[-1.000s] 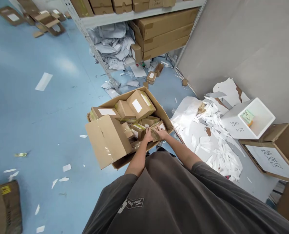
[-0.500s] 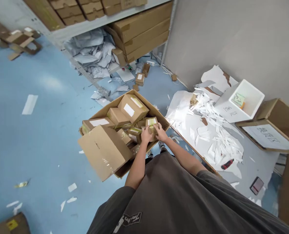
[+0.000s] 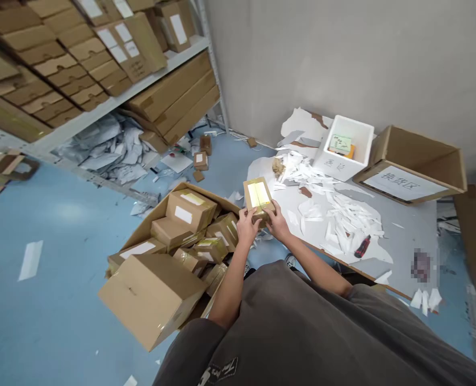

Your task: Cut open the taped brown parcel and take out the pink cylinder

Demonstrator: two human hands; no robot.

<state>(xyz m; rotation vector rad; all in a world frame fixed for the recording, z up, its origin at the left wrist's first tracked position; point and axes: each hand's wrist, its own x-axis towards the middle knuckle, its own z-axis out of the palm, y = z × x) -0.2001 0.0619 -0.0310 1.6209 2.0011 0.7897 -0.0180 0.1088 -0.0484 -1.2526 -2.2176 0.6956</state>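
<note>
On my feed, the left hand [image 3: 247,228] and right hand [image 3: 277,222] grasp the near end of a small taped box [image 3: 258,199] — white label [image 3: 254,192] uppermost — positioned between the loaded carton [image 3: 153,211] and the table [image 3: 407,228].

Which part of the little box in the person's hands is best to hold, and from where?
Probably the near end of the little box, with the left hand coming from the left and the right hand from the right. That end faces the person, and its flat, opposite sides give both hands something to press against.
</note>
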